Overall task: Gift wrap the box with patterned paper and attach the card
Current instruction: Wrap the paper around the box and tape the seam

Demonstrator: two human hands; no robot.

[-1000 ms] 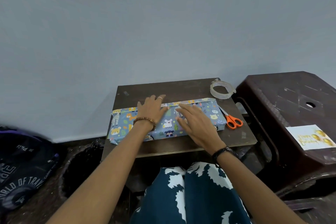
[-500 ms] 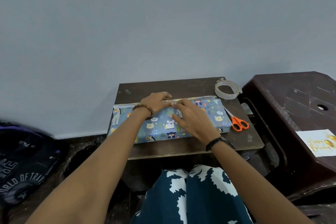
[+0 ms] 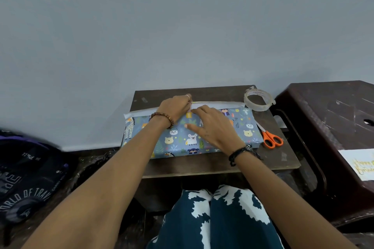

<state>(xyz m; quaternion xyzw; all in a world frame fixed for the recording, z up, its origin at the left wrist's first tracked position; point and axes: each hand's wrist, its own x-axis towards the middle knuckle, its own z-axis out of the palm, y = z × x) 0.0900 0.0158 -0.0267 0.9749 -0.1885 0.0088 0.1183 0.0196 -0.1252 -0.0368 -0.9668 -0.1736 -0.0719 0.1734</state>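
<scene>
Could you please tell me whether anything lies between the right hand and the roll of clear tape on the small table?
Nothing visible does. The right hand rests on the blue animal-patterned wrapped box; the clear tape roll lies beyond the box's far right corner. The orange-handled scissors lie nearer, off that line.

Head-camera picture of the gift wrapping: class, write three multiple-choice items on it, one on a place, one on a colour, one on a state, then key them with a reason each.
1. Where does the birthday card lie?
A. on the wrapped box
B. on the dark stool at the right
C. under the scissors

2. What colour are the scissors' handles?
A. orange
B. green
C. black

3. What is the left hand doing?
A. holding the tape roll
B. resting in the lap
C. pinching the paper's white far edge

Answers:
B, the card rests on the stool, apart from the wrapped box.
A, both loops are orange.
C, its fingers close on the paper edge, while the tape roll lies untouched on the table.
</scene>
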